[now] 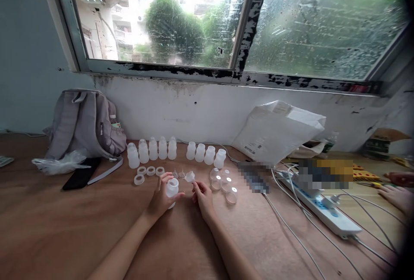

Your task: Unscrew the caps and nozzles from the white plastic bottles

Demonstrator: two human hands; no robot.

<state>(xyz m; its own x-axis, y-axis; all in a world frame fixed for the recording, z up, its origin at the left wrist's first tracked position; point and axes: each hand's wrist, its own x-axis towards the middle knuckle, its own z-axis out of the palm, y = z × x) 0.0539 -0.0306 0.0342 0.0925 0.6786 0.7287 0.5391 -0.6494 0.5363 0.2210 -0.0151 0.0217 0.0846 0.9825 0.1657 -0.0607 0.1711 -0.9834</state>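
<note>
My left hand is wrapped round a small white plastic bottle held just above the brown table. My right hand is beside it, fingers curled, fingertips reaching toward a small clear teat piece; whether it grips the piece I cannot tell. Behind the hands stand two rows of similar white bottles. White rings lie left of my hands, clear dome caps to the right, and small clear teats between them.
A grey backpack leans against the wall at the left, with a black phone and a crumpled plastic bag before it. A white padded envelope, a power strip with cables, and another person's hands are at the right.
</note>
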